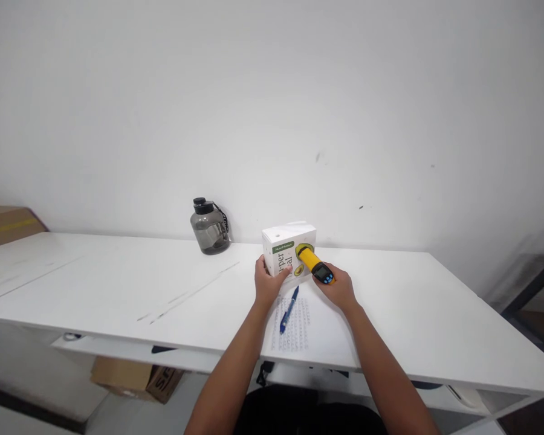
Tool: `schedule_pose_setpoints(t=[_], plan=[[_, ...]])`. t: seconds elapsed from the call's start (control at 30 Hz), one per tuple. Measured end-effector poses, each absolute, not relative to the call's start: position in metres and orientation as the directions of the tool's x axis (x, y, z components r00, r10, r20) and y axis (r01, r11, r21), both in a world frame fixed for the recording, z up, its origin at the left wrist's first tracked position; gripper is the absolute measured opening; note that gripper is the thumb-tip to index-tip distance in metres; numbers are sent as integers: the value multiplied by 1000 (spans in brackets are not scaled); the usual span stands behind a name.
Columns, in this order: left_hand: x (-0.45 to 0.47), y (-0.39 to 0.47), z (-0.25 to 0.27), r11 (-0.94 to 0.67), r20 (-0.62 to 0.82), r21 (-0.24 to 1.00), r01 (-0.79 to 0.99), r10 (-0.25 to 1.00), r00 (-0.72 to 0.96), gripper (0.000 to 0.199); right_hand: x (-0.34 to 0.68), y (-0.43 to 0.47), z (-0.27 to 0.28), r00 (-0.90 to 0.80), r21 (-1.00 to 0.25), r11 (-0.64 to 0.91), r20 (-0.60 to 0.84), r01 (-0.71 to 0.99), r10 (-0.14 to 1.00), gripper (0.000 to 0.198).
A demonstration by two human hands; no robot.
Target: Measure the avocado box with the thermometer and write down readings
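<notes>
- A long white table (417, 314) with a flat, smooth top runs across the view, its back edge along the wall.
- Dark streaky scuffs (193, 293) mark the top left of the middle, with fainter ones toward the left end.
- A cardboard box (9, 225) with a yellow strip sits at the far left end, partly out of view.
- A translucent grey water jug (211, 235) with a black lid stands upright near the back edge.
- A sheet of paper (330, 332) with handwritten columns lies near the front edge.
- A blue pen (289, 311) lies slantwise across the writing.
</notes>
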State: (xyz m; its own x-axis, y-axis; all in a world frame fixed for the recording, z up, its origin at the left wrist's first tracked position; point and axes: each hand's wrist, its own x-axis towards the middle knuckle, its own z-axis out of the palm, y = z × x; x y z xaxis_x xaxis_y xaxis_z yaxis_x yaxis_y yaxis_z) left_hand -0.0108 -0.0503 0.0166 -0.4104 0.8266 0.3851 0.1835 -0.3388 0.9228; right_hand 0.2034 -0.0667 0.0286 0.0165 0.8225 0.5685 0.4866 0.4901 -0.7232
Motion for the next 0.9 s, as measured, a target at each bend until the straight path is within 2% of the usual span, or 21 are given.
schedule_pose_setpoints(t=[0.9], plan=[[-13,-49,13,-372,405,914,161,822,-399,73,204,-64,29,24,-728,448,536,519,844,33]])
